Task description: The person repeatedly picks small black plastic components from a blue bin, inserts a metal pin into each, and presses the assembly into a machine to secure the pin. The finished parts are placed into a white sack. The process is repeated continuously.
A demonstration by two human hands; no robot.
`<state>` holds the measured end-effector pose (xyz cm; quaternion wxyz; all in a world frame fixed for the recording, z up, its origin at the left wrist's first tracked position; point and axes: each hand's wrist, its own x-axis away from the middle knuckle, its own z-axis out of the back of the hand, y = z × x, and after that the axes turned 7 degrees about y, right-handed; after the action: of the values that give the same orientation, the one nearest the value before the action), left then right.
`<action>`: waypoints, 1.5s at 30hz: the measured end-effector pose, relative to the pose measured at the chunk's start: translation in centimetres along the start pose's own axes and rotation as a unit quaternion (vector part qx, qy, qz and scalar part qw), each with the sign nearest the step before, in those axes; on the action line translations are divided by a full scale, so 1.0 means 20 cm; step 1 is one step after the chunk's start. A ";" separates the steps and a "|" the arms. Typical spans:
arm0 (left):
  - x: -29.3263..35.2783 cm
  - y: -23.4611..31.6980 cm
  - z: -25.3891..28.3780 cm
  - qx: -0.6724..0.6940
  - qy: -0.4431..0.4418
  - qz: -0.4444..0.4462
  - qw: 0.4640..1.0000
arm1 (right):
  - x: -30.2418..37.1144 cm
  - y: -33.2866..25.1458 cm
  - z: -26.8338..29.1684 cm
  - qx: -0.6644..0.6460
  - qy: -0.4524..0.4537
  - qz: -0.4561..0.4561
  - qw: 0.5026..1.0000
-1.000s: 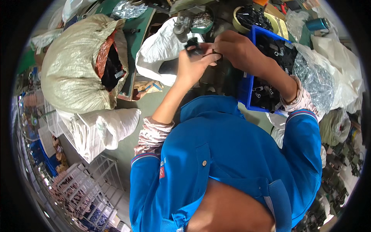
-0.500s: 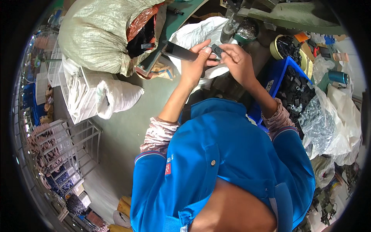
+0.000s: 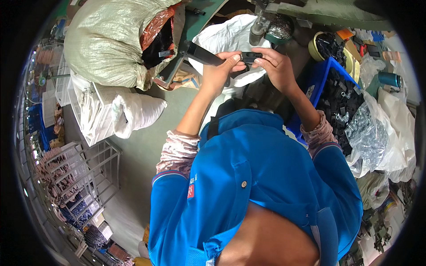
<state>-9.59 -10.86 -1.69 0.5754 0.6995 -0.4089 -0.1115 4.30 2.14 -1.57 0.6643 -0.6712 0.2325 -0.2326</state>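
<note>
A small black oblong part, with a raised or recessed middle, lies level between my two hands. My left hand is closed, its thumb and fingertips pinching the left end. The right end sits between the thumb and fingers of my right hand, which is also closed. A long dark flat bar reaches to my left hand from the left; I cannot tell whether the hand touches it. Below and behind the part spreads a white sack. Exactly what kind of part it is does not show.
A blue crate of black parts stands at the right, beside a yellowish tub and clear plastic bags. A large woven sack fills the upper left. Near the hands are a machine post and a dark green bowl.
The black part has turned from a tilt to lying level across both hands. My right hand has shifted slightly right, and its fingers now grip the part's right end.
</note>
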 end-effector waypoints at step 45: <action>0.12 -0.05 -0.09 -0.028 -0.185 0.196 0.963 | 0.00 0.04 0.21 -0.114 0.093 -0.089 0.985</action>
<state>-6.46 -11.36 -1.30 0.5195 0.5568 -0.6338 -0.1356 6.96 5.37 -2.48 0.5359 -0.7358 0.2575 -0.3241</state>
